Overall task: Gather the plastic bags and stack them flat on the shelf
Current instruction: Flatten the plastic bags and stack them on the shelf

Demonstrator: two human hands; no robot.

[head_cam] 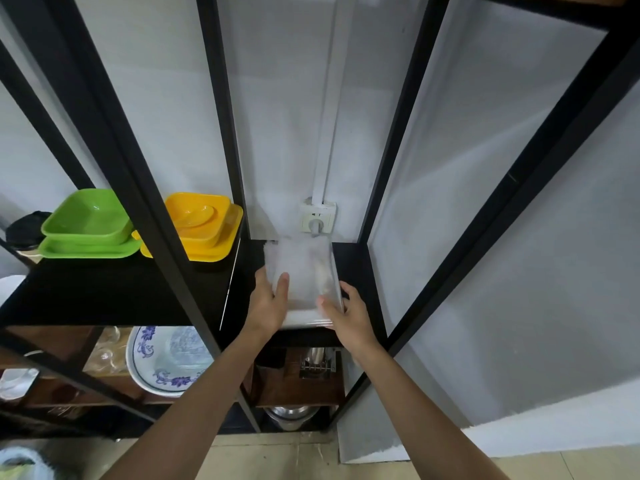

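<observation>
A flat stack of clear plastic bags [301, 271] lies on the black shelf [353, 265] in the narrow middle bay of the rack, its near edge at the shelf's front. My left hand [268, 299] holds the stack's near left side, thumb on top and fingers along the edge. My right hand [346, 315] grips the near right corner, thumb pressed on the top bag. The bags' far end reaches the wall under a socket.
Black rack uprights [221, 133] flank the bay on both sides. Green dishes [86, 223] and yellow dishes [201, 223] stand on the left shelf. A wall socket [317, 218] sits behind the bags. Below are a blue-patterned plate [166, 358] and metal ware [317, 363].
</observation>
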